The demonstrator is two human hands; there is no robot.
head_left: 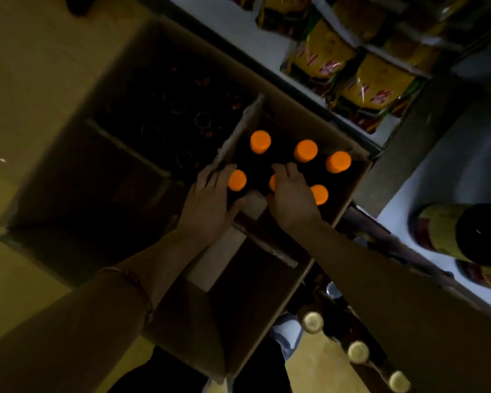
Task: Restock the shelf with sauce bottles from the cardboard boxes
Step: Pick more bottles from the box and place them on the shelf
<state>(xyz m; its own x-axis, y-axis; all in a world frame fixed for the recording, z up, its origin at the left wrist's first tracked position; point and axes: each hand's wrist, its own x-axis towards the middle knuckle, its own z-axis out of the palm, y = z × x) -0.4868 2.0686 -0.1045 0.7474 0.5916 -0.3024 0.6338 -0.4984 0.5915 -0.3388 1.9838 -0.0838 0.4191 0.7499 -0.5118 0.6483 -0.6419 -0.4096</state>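
An open cardboard box point(309, 120) holds several dark sauce bottles with orange caps point(260, 141). My left hand point(207, 202) reaches into the box's near left corner, fingers and thumb curled round the neck of one orange-capped bottle point(236, 180). My right hand point(292, 197) is beside it, fingers curled over the top of another bottle, whose cap point(272, 182) is mostly hidden. Both bottles stand in the box. On the right, the white shelf point(437, 180) carries dark bottles with yellow labels point(442, 231).
A second open box point(142, 61) to the left holds dark bottles that are hard to make out. Raised cardboard flaps point(244, 129) stand between the boxes. Yellow packets point(380, 80) fill a shelf at top right. Pale-capped bottles point(312, 321) line the lower right.
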